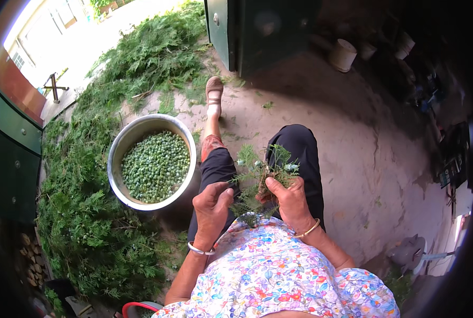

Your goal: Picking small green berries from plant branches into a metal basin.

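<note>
My right hand [293, 198] grips a leafy conifer sprig [249, 187], probably arborvitae, by its twiggy stem above my lap. Several pale blue-green cones [291, 167] show near its tips. At the sprig's left edge is my left hand [213, 207], its fingers curled and the thumb close to the index finger. Whether anything small is pinched there is hidden. A wide metal basin [114, 182] stands on the ground beyond my left hand, with a thick layer of small green cones [155, 167] in it.
Cut conifer branches [81, 226] are heaped left of the basin, and more branches [157, 55] lie by the doorway. A green metal door [220, 31] stands ahead. White buckets [343, 55] sit in shadow at right. Split firewood [33, 262] is stacked at lower left.
</note>
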